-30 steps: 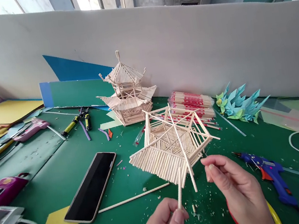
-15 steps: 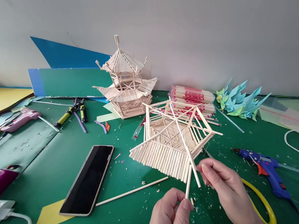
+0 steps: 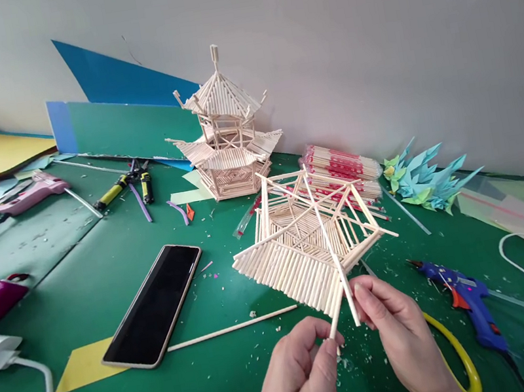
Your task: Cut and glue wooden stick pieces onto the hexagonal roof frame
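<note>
A hexagonal roof frame [image 3: 306, 242] of thin wooden sticks rests upside down on the green mat [image 3: 105, 274]. My left hand [image 3: 298, 376] pinches a short loose stick [image 3: 336, 313] and leans it against the frame's near corner. My right hand [image 3: 398, 333] has its fingertips on a protruding rib stick [image 3: 347, 295] at that same corner. A finished two-tier stick pagoda [image 3: 225, 135] stands behind the frame against the white wall.
A black phone [image 3: 154, 304] lies left of the frame, a long stick [image 3: 233, 328] beside it. A blue glue gun [image 3: 467, 299] and yellow-handled scissors [image 3: 458, 350] lie to the right. Wrapped stick bundles [image 3: 341, 167], paper cranes [image 3: 426, 180], pliers [image 3: 128, 184] and a pink glue gun [image 3: 33, 196] sit further back.
My left hand has raised the short stick to the frame's near corner. My right hand has moved in and closed its fingertips on the rib stick. The view has tilted down a little.
</note>
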A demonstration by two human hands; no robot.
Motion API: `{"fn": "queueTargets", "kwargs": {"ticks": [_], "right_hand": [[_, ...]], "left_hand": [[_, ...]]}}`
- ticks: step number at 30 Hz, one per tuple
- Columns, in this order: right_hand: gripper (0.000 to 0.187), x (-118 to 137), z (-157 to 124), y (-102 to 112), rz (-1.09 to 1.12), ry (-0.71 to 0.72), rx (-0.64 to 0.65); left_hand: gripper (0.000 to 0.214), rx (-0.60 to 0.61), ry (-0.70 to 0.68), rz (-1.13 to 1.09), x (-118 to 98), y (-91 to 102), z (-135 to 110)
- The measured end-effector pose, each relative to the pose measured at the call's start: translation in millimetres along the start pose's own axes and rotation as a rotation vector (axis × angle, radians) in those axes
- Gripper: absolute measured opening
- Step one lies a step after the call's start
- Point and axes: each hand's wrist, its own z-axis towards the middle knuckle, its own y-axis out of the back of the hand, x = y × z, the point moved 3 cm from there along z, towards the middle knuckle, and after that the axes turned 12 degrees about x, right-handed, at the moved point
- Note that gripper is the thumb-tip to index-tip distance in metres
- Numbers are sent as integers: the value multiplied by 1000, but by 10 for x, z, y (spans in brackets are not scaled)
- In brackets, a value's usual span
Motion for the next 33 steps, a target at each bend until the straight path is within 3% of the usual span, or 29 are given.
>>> {"fn": "queueTargets", "kwargs": {"ticks": [9, 33], "right_hand": [[30, 75, 16, -20, -23, 14, -20], [30, 59, 41, -36, 19, 35, -9]], "left_hand": [[34, 62, 24, -20, 98, -10, 71], [23, -28, 13, -271, 79, -17, 167]]}}
